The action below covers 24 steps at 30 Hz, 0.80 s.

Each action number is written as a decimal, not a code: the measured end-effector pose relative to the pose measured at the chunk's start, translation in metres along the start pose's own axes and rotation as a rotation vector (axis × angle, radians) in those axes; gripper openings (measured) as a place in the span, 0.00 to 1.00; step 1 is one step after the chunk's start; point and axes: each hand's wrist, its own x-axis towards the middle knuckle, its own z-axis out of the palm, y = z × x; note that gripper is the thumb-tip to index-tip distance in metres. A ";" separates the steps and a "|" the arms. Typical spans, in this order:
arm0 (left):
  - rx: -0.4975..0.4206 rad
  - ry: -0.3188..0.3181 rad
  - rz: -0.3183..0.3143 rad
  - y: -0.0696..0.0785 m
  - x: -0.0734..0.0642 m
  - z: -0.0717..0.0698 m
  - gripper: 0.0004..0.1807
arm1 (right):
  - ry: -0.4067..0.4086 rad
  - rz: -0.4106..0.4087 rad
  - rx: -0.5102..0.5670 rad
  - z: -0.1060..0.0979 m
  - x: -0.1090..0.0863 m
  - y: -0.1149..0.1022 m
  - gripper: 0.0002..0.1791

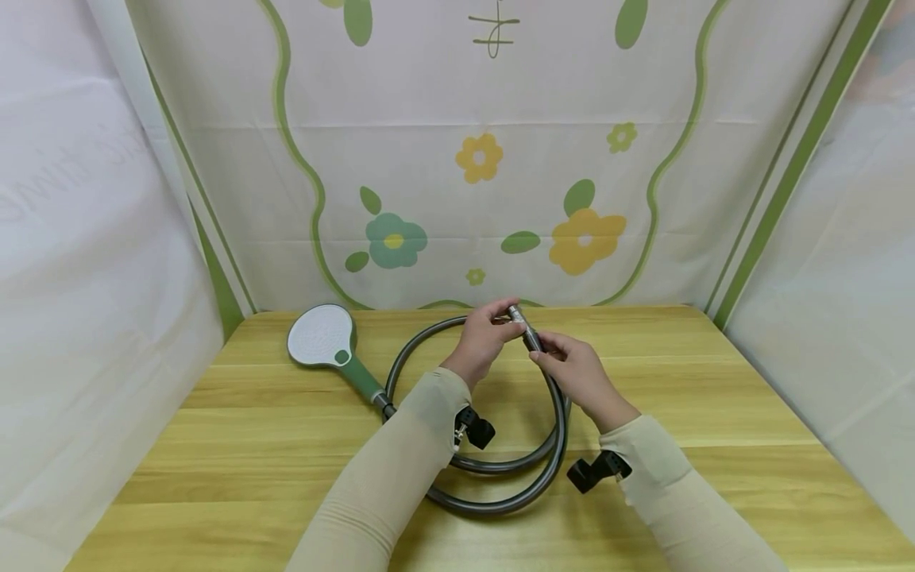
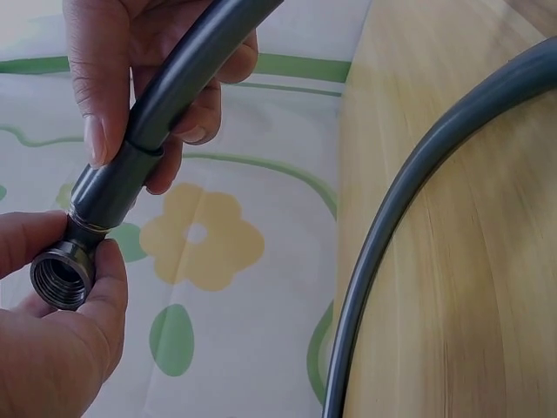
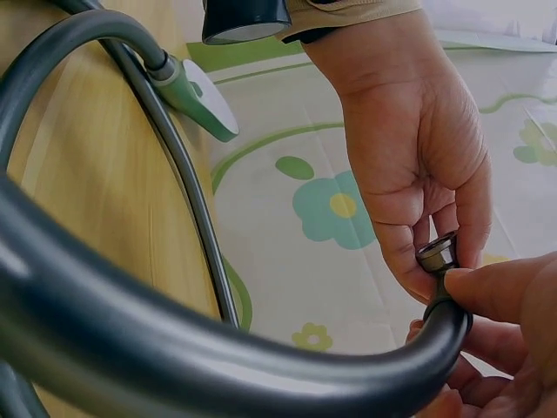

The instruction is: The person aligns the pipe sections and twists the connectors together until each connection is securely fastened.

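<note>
Holding up one end of the grey shower hose (image 1: 493, 506), I see from the head view that my left hand (image 1: 483, 342) pinches the metal end nut (image 1: 516, 314) while my right hand (image 1: 579, 373) grips just beneath it. Much of the hose loops over the wooden table (image 1: 715, 405), and the green-handled shower head (image 1: 320, 337) rests to the left, its handle meeting the hose at a metal collar (image 1: 382, 401). That joint I judge done; the raised end, with nothing attached to it, looks like the part left.

From the left wrist I get what the head view hides: the nut is hollow, with threads (image 2: 57, 283) inside. My left thumb and fingers nip it at the sides, and my right fingers hold the dark sleeve (image 2: 115, 187) behind it. No shower head shows here.

From the right wrist, the shower head appears nearly edge-on, beyond a big foreground curve of hose. My right thumb presses close under the nut. Whether I am turning it or only steadying it, I cannot tell.
</note>
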 end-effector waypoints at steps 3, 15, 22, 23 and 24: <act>0.016 0.000 0.000 0.000 -0.001 0.000 0.26 | -0.003 -0.002 -0.007 0.001 0.000 0.000 0.25; 0.028 -0.011 0.017 0.001 -0.003 -0.001 0.24 | -0.012 -0.014 -0.009 0.001 -0.001 0.000 0.25; 0.045 -0.025 0.027 -0.001 -0.003 -0.002 0.24 | -0.012 -0.023 0.007 0.000 -0.001 0.001 0.24; 0.046 -0.027 0.029 -0.001 -0.003 -0.002 0.24 | -0.012 -0.022 0.012 0.000 -0.001 0.002 0.24; 0.045 -0.029 0.030 -0.001 -0.003 -0.002 0.24 | -0.013 -0.022 0.017 0.000 -0.001 0.002 0.24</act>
